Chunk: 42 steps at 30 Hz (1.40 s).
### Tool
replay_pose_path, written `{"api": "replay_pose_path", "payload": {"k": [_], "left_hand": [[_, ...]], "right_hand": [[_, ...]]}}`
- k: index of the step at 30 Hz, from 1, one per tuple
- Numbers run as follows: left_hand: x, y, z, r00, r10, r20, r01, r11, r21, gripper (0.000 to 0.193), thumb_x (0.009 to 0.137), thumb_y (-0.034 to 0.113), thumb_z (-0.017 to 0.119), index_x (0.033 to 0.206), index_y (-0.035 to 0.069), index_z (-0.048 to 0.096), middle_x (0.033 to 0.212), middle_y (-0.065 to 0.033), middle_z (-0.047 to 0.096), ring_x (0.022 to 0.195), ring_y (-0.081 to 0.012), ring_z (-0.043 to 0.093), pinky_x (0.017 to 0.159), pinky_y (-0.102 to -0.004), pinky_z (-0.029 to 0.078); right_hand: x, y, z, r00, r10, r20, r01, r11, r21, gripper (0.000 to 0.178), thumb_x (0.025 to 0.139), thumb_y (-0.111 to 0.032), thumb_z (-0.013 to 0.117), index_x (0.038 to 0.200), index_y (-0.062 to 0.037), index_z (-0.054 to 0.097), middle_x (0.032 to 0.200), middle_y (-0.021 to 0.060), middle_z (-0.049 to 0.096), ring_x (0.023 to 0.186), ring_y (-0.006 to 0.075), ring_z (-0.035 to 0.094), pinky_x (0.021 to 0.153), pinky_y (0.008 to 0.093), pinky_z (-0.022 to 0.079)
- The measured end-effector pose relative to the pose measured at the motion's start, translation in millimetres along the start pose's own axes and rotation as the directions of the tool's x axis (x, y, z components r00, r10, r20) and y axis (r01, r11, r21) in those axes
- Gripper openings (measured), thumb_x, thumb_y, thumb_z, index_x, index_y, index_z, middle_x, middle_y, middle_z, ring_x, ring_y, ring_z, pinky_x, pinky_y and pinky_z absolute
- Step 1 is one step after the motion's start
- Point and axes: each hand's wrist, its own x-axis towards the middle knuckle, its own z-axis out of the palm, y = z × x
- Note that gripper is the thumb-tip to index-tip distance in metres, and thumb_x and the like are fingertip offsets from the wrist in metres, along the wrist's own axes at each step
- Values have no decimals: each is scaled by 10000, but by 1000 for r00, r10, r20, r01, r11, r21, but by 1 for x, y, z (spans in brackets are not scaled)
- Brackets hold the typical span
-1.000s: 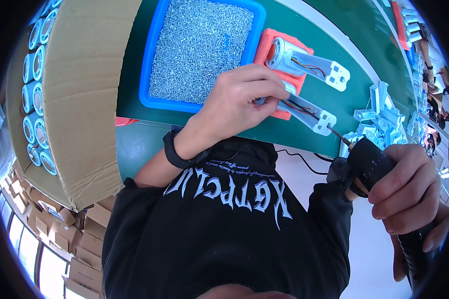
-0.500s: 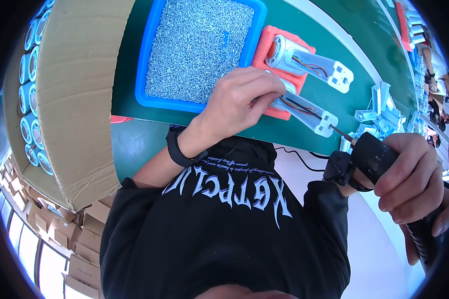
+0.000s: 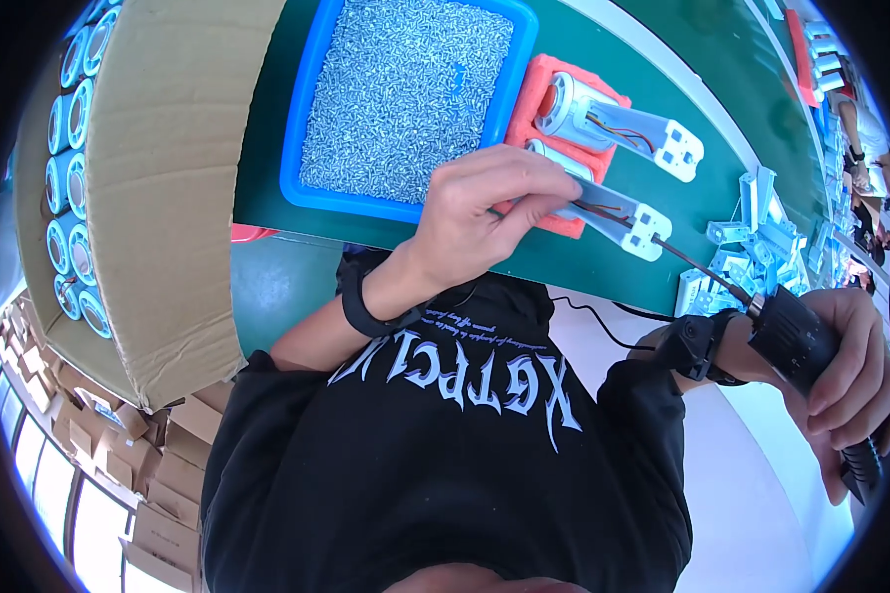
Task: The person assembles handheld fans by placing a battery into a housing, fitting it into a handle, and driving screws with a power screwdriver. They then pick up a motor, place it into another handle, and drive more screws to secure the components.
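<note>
My left hand (image 3: 489, 203) is closed, its thumb and fingertips pinching the near side of a white plastic housing arm (image 3: 613, 219) with wires inside. The round end of this part lies in a pink foam holder (image 3: 567, 222), partly behind the hand. My right hand (image 3: 850, 361) grips a black electric screwdriver (image 3: 796, 336). Its long thin bit (image 3: 707, 269) reaches to the arm's end plate, which has several holes. Whether the tip is inside a hole, I cannot tell. A second white housing with wires (image 3: 633, 133) lies beside it in the foam.
A blue tray (image 3: 292, 148) full of small silver screws stands behind my left hand. White plastic parts (image 3: 756, 242) are heaped on the green table (image 3: 534, 259) at right. A tall cardboard box (image 3: 173, 198) with round parts stands at left. Another person (image 3: 860, 138) is at far right.
My right hand and the screwdriver have drawn back to the right, and more of the bit shows. My left hand stays at the housing arm; the view has shifted slightly.
</note>
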Motion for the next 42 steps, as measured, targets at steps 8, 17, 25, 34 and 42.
{"api": "replay_pose_path", "payload": {"k": [8, 17, 25, 34, 42], "left_hand": [[0, -1, -7, 999, -3, 55, 4, 1000, -17, 149, 717, -81, 665, 817, 24, 696, 793, -64, 677, 720, -199, 633, 656, -272, 504], [-2, 3, 0, 981, -171, 88, 183, 972, -147, 143, 744, -68, 654, 853, 21, 679, 795, -63, 669, 744, -180, 632, 636, -259, 488], [6, 9, -4, 980, 147, 138, -153, 988, 37, 135, 727, 6, 686, 856, 40, 667, 821, -71, 658, 756, -237, 619, 670, -314, 485], [4, 19, -56, 948, -246, 201, 9, 654, 756, 230, 718, 66, 707, 941, 70, 653, 802, -69, 555, 798, -268, 531, 723, -345, 449], [7, 8, -60, 927, -265, 267, -10, 693, 721, 125, 737, 56, 686, 862, 56, 678, 787, -71, 570, 772, -247, 541, 689, -345, 453]], "right_hand": [[-3, 1, -6, 998, 36, 52, -37, 999, 29, 256, 712, -245, 796, 726, -85, 597, 690, 15, 630, 554, 131, 639, 546, 244, 586], [-3, 9, 7, 994, -54, -91, 58, 998, 32, 263, 714, -243, 796, 748, -82, 591, 698, 16, 631, 558, 136, 641, 561, 253, 589], [2, 19, 23, 1000, 28, -13, -28, 999, -45, 253, 751, -205, 761, 839, -53, 579, 714, 35, 622, 561, 148, 640, 549, 280, 591], [4, 49, 21, 966, -59, 252, 62, 998, -1, 381, 746, -251, 780, 988, -71, 547, 750, 47, 634, 575, 137, 651, 543, 236, 570], [5, 45, 22, 971, 30, 238, -4, 994, -110, 399, 753, -253, 775, 1018, -71, 539, 765, 53, 630, 589, 142, 652, 562, 244, 574]]}}
